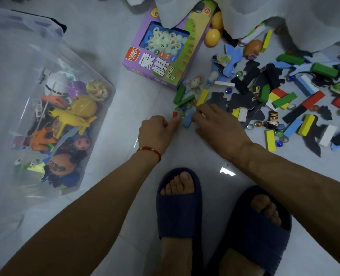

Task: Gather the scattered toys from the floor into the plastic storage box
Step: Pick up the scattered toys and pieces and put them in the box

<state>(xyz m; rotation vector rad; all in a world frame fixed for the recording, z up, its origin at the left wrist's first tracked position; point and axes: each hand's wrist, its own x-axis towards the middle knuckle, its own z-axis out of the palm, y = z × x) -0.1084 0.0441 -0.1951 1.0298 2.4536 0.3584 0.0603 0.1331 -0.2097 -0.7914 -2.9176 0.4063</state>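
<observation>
Both your hands are down at the floor [205, 176], close together at the near edge of the toy pile. Your left hand [155, 132], with a red bracelet [150, 150] at the wrist, has its fingers curled and its forefinger stretched toward a small red block [174, 114] and some marbles [182, 113]; whether it holds anything you cannot tell. Your right hand [219, 126] lies palm down, fingertips curled at a blue block [188, 119] that lies just beside the left forefinger; a firm grip on it cannot be made out.

The storage box [97, 76] stands to your left, well apart from the pile, clear-walled and already holding toys, a yellow plane [71, 116] and an orange ball [60, 166] among them. A purple game box [165, 56] lies between it and the pile.

Green blocks [182, 96], a yellow block [202, 97], black foam pieces [244, 100] and a small figure [272, 120] are strewn to the right of your hands. Your feet in dark slippers [179, 204] stand just below the hands.
</observation>
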